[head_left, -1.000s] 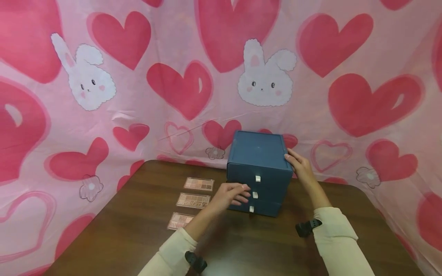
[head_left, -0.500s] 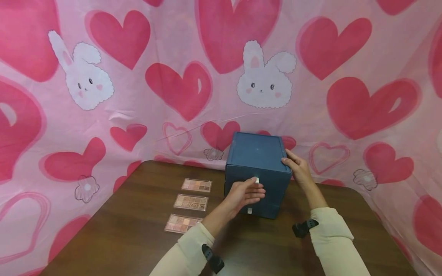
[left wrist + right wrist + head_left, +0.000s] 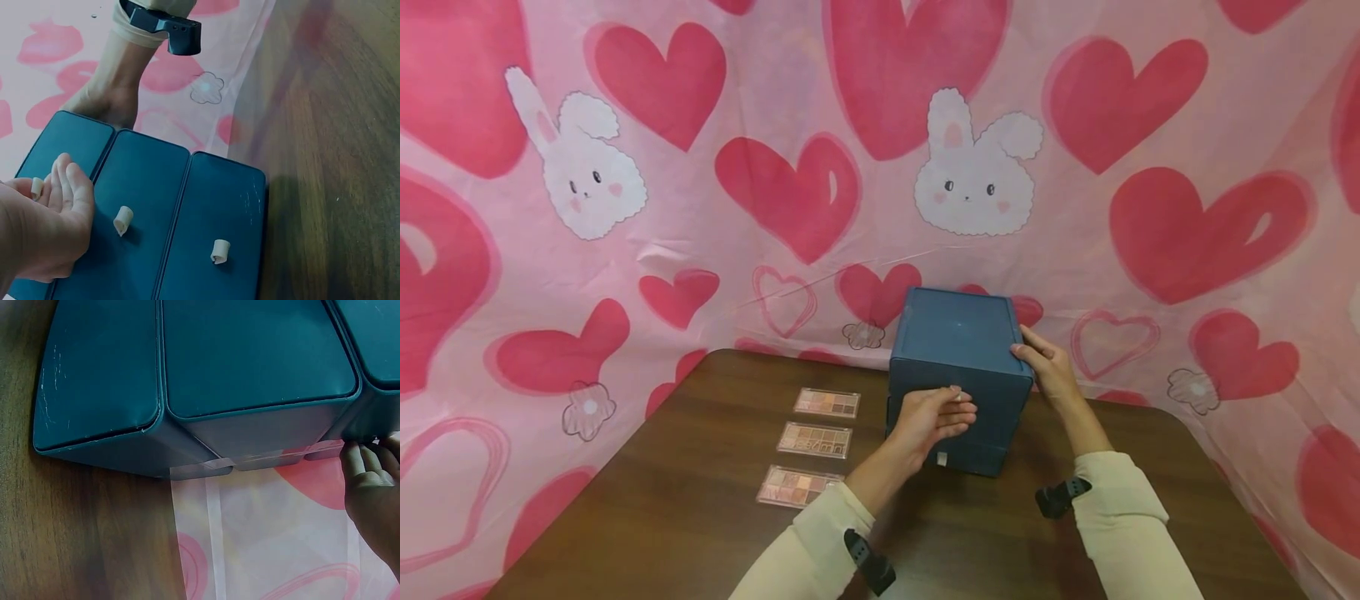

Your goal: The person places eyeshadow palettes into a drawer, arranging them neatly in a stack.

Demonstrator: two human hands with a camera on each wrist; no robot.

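A blue three-drawer box (image 3: 961, 329) stands on the table with its drawer fronts facing me. At its front, my left hand (image 3: 928, 422) pinches the white pull tab (image 3: 37, 188) of the top drawer between thumb and finger, the other fingers extended. The middle pull tab (image 3: 124, 220) and bottom pull tab (image 3: 220, 250) show in the left wrist view. My right hand (image 3: 1055, 369) rests on the box's right side, thumb at the top edge; in the right wrist view its fingers (image 3: 354, 461) press straight against that side. All drawers look closed.
Three makeup palettes lie in a column left of the box: a far palette (image 3: 827, 403), a middle palette (image 3: 814, 440) and a near palette (image 3: 796, 486). The brown wooden table (image 3: 647, 500) meets a pink heart-patterned cloth (image 3: 880, 208) behind.
My left hand has moved right and up from beside the middle tab to the top tab, and now pinches it. The right hand stays on the box's side.
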